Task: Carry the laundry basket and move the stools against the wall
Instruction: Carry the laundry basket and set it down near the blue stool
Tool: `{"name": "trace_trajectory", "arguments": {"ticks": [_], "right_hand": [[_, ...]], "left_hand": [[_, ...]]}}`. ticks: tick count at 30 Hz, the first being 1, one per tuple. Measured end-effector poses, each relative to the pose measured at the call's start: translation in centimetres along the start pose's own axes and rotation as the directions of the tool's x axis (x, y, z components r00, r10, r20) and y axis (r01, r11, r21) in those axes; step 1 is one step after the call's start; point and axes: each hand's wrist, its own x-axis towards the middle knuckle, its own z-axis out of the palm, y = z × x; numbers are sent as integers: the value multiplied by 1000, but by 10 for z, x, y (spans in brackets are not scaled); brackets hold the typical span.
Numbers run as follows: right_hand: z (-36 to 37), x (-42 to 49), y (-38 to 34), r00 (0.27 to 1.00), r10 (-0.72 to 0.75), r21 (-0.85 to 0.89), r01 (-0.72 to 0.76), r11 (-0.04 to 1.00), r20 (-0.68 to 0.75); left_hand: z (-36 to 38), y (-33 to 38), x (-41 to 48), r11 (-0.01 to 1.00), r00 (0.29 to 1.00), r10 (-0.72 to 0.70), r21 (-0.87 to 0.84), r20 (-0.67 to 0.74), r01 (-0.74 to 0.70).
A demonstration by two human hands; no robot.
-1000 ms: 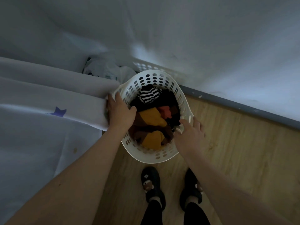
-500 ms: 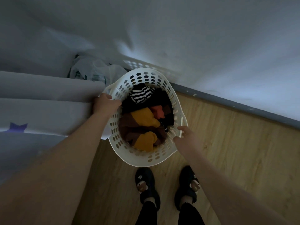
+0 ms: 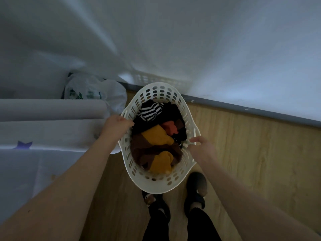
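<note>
A white perforated laundry basket (image 3: 157, 184) full of clothes, striped, black, orange and mustard, hangs in front of me over the wooden floor. Its near end covers the toe of my left slipper. My left hand (image 3: 116, 126) is curled over the basket's left rim at the handle slot. On the opposite rim, my right hand (image 3: 202, 148) is closed on the handle. No stool is in view.
A bed with a white sheet and a purple star (image 3: 24, 145) lies close on the left. A white plastic bag (image 3: 93, 93) sits in the corner beyond it. The wall with a grey skirting board (image 3: 243, 110) runs behind the basket, with another white perforated container (image 3: 156, 79) against it. My black slippers (image 3: 196, 186) stand below.
The basket has come away from the bed's edge, toward my feet and a little to the right. Both hands stayed on its rim.
</note>
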Motion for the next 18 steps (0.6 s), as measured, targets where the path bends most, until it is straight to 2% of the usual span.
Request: {"name": "trace_trajectory", "arguments": {"ticks": [3,8,12,18], "right_hand": [[-21,-17,13,998,2,48,1,999,-68],[-60,-53,33,956,-14,104,46,994,-294],[-105,-87,56,906,82,219,12,976,-414],[-166,-133,107,822,256,424,-20,906,-508]], "left_hand": [[5,1,-28,1000,1000,1,-21,-1,-1],[9,20,-75,994,994,105,13,-2,-105],[20,54,-128,971,975,206,109,84,-214],[60,101,-210,912,915,339,162,217,-376]]}}
